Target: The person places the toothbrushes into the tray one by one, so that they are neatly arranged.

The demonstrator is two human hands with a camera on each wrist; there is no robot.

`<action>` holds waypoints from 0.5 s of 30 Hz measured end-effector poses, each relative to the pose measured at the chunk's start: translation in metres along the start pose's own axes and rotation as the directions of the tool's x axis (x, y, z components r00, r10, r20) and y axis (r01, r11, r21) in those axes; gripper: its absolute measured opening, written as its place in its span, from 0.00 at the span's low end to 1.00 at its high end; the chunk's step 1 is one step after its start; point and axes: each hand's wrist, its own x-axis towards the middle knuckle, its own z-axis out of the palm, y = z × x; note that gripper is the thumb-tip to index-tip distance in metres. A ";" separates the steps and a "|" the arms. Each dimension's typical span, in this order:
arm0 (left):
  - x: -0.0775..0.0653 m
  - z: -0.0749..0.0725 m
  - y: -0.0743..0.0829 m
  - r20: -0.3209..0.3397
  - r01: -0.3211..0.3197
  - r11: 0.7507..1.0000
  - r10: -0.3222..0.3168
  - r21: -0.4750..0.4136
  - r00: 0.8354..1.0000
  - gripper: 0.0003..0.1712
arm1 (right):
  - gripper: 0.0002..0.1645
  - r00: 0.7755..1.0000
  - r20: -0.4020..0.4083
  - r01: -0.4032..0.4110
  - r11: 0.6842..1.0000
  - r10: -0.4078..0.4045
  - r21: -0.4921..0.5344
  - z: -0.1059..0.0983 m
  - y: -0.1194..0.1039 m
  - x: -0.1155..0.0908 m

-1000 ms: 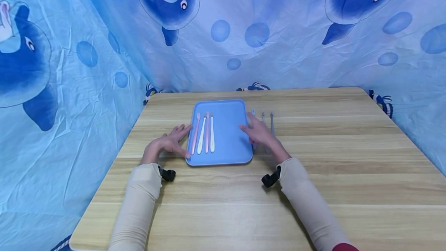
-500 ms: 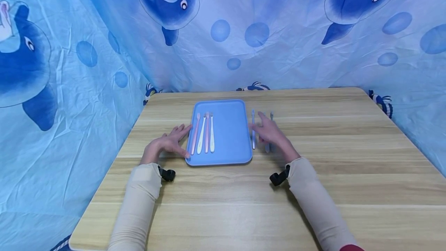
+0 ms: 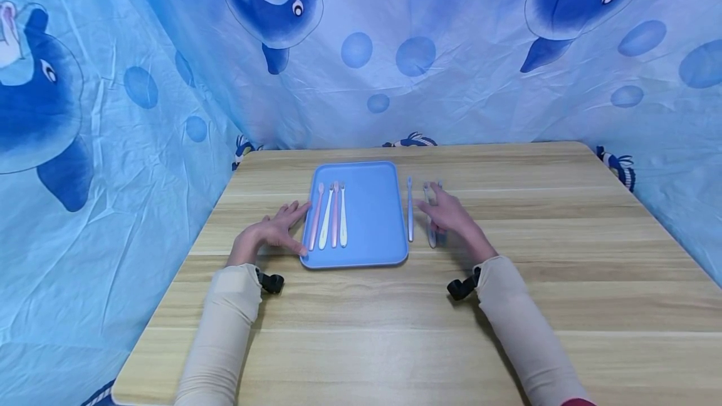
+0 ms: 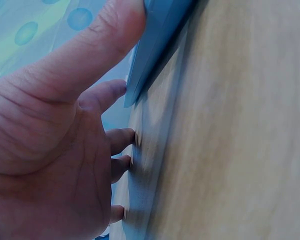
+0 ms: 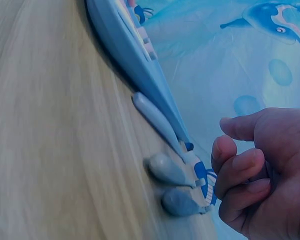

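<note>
A blue tray [image 3: 375, 218] lies on the table with several pink and white toothbrushes side by side in its left half, among them a white toothbrush [image 3: 344, 221]. My left hand [image 3: 275, 229] has its fingers spread, thumb and index fingertip at the tray's left rim. Just right of the tray lies a pale blue toothbrush [image 3: 410, 215]. Over two more, a grey toothbrush [image 5: 169, 171] and a darker blue toothbrush [image 5: 181, 202], hovers my right hand [image 3: 449, 213]. Its fingers are loosely bent and hold nothing. In the head view it partly hides both.
The wooden table [image 3: 361, 331] has its far edge along a blue curtain [image 3: 479, 99] with dolphin prints. A black wrist camera [image 3: 272, 283] sits at the left cuff, and another black wrist camera [image 3: 462, 287] at the right.
My right hand has moved right from the tray's right rim, passing over the pale blue toothbrush to the other two. My left hand and the tray look the same.
</note>
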 end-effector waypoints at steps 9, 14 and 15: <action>0.001 0.000 0.000 0.000 -0.008 1.000 0.008 0.000 1.000 0.76 | 0.49 1.000 -0.005 0.019 0.999 -0.019 -0.030 -0.009 0.015 -0.002; 0.001 0.000 0.000 0.000 0.001 1.000 -0.001 0.004 1.000 0.76 | 0.48 1.000 -0.004 0.016 1.000 -0.016 -0.021 -0.014 0.021 -0.004; 0.001 0.000 0.000 -0.001 0.003 1.000 -0.003 0.003 1.000 0.76 | 0.48 1.000 -0.004 0.012 1.000 -0.012 -0.022 -0.015 0.022 -0.004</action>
